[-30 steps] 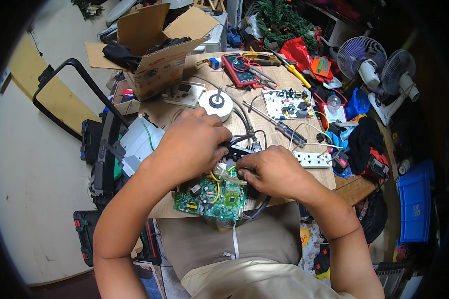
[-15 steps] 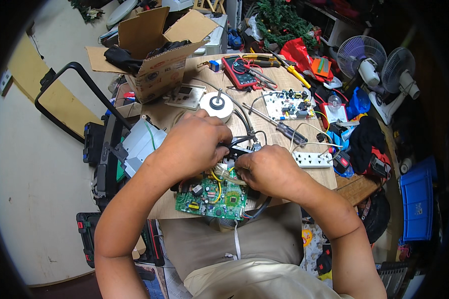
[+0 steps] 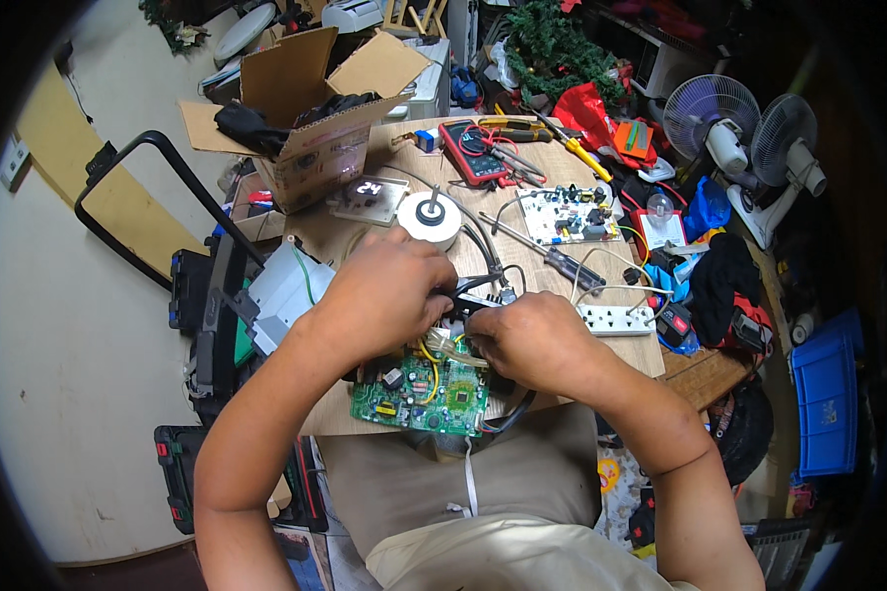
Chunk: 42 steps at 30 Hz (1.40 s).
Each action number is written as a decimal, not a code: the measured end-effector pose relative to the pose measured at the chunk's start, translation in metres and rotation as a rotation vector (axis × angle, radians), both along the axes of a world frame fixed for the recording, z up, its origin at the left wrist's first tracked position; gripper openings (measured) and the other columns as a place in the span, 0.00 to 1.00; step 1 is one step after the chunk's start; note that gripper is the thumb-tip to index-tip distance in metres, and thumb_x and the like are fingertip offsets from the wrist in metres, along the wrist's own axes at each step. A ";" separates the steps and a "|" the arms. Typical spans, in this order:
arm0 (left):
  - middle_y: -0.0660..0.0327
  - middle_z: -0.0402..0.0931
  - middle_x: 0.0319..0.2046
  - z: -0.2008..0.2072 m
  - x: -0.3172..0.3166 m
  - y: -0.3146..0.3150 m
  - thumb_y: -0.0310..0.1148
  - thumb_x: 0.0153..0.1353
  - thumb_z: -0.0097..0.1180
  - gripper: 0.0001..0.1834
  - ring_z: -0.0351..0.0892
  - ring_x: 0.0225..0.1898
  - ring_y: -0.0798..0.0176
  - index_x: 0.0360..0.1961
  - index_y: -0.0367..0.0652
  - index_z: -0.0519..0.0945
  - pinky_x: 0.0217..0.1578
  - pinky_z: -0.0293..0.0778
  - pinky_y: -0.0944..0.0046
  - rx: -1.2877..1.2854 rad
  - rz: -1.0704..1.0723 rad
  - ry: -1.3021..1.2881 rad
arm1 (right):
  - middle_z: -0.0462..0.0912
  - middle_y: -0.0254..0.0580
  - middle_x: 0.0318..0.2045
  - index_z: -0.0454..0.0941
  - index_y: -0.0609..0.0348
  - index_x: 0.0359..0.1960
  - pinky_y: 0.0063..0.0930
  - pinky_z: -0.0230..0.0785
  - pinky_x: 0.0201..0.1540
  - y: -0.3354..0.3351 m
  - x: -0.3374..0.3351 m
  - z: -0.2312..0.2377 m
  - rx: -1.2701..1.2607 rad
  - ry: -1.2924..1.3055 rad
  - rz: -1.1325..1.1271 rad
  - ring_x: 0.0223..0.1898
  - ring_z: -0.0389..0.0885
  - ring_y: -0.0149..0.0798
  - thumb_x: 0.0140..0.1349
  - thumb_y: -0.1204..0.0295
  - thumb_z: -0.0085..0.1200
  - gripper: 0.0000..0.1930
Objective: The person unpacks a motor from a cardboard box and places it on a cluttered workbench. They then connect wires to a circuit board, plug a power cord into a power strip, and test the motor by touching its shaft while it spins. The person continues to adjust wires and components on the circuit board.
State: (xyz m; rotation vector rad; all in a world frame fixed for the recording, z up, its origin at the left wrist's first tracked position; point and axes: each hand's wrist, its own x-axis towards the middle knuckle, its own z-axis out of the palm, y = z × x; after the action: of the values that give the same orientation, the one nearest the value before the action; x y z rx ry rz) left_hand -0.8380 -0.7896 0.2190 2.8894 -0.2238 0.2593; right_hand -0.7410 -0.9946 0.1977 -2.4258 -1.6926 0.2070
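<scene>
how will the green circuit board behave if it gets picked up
The green circuit board should stay fairly stiff, being a flat panel. Small parts crowd its face, so it's probably fragile if gripped there. The loose-looking yellow wire may flop or tug.

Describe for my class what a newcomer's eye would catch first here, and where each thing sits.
Probably the left hand and right hand, close together mid-picture, at the far side of a green circuit board by the table's near edge. Next, a display panel glows with white digits between the open cardboard box and the white round motor. Two fans stand out at upper right.
</scene>
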 end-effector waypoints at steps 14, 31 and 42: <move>0.57 0.86 0.33 0.018 -0.042 0.048 0.29 0.59 0.70 0.07 0.83 0.36 0.58 0.37 0.38 0.87 0.42 0.77 0.61 -0.302 0.347 -0.369 | 0.89 0.48 0.34 0.87 0.60 0.40 0.40 0.78 0.45 0.018 0.082 0.006 0.524 0.442 -0.226 0.37 0.88 0.47 0.67 0.62 0.63 0.12; 0.61 0.84 0.34 -0.063 -0.094 0.159 0.30 0.71 0.65 0.09 0.79 0.35 0.71 0.46 0.35 0.85 0.40 0.74 0.71 -1.046 0.452 -1.118 | 0.83 0.38 0.28 0.85 0.64 0.34 0.26 0.72 0.36 0.039 0.078 -0.042 0.897 0.375 -0.248 0.30 0.80 0.29 0.64 0.73 0.68 0.07; 0.71 0.75 0.21 -0.074 -0.084 0.152 0.33 0.67 0.70 0.14 0.68 0.24 0.78 0.27 0.37 0.83 0.26 0.64 0.73 -0.819 0.611 -0.830 | 0.88 0.50 0.36 0.87 0.62 0.41 0.36 0.78 0.42 0.041 0.079 -0.052 0.883 0.369 -0.209 0.37 0.88 0.48 0.67 0.68 0.65 0.10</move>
State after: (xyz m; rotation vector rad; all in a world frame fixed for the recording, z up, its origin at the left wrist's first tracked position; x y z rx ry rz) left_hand -0.9219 -0.6377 0.1446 1.8204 0.5254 1.2885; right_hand -0.6620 -0.9541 0.1460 -1.7341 -1.0354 -0.1055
